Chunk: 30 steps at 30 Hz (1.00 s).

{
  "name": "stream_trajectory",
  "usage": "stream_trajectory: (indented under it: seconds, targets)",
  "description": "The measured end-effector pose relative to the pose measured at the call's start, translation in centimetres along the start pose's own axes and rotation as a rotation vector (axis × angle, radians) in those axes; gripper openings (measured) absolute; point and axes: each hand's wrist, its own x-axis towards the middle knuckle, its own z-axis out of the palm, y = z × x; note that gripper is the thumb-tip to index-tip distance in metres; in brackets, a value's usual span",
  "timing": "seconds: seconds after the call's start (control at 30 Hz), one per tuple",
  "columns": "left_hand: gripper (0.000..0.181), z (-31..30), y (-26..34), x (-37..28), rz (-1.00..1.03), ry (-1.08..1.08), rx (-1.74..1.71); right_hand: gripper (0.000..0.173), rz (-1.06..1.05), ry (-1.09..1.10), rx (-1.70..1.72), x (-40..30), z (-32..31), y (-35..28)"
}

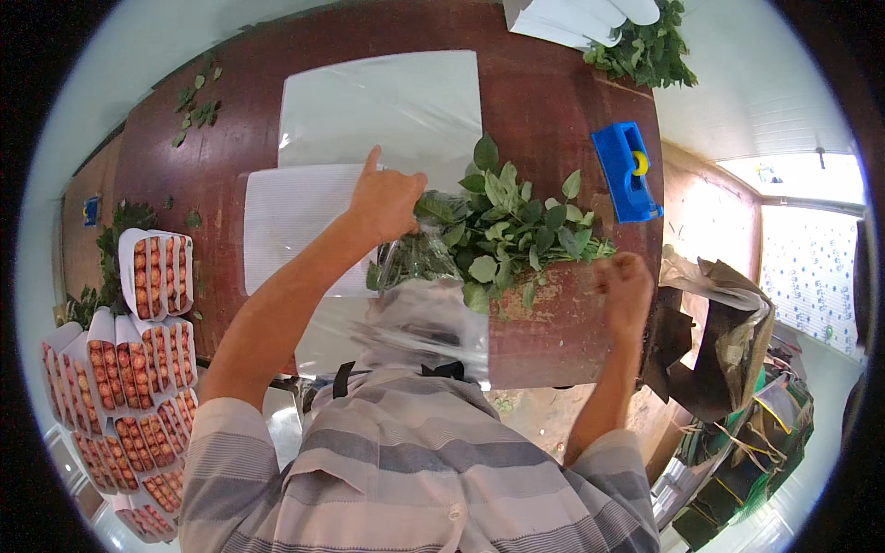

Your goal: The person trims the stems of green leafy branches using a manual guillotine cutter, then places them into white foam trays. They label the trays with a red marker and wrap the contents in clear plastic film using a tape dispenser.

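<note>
A bunch of leafy green stems (518, 228) lies across the table, its cut ends towards the right. Clear plastic film (422, 259) wraps its left end; any flower heads in there are hidden. My left hand (387, 204) rests at the top of this wrapped end, one finger stretched away from me; its grip is hidden. Just beyond the stem ends, my right hand (626, 283) is blurred with its fingers curled, and whether it holds something small is unclear. Under and beside my left forearm lies a white corrugated sheet (297, 228), with a film-covered white sheet (380, 104) behind it.
A blue tape dispenser (619, 173) with a yellow core stands at the right edge of the brown table (546, 90). Wrapped bunches of reddish-orange flowers (131, 366) are stacked at left. Loose leaves (200, 110) lie far left. Another leafy wrapped bunch (643, 52) sits far right.
</note>
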Motion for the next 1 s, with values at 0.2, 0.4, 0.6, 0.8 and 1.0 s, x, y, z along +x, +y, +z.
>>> stream_trajectory:
  seconds: [0.2, 0.4, 0.6, 0.8, 1.0]
  targets:
    - [0.053, 1.9, -0.1, -0.5, 0.046, 0.189, -0.004, 0.017, 0.091, -0.263, 0.581, -7.2, 16.7, -8.2]
    - [0.043, 2.8, -0.3, -0.4, 0.068, 0.297, -0.016, 0.016, 0.144, -0.233, 0.426, -0.8, 24.0, -3.6]
    - [0.042, 2.6, -0.3, -0.8, 0.072, 0.254, -0.047, 0.015, 0.048, -0.217, 0.030, 1.6, 24.6, -1.4]
    - [0.044, 3.0, -0.6, -0.8, 0.148, 0.308, -0.078, 0.014, 0.018, -0.155, -0.032, 2.2, 23.1, -2.3]
    - [0.041, 2.9, -0.7, -1.4, 0.082, 0.344, -0.147, 0.017, 0.106, -0.206, 0.302, -1.4, 22.4, -8.1]
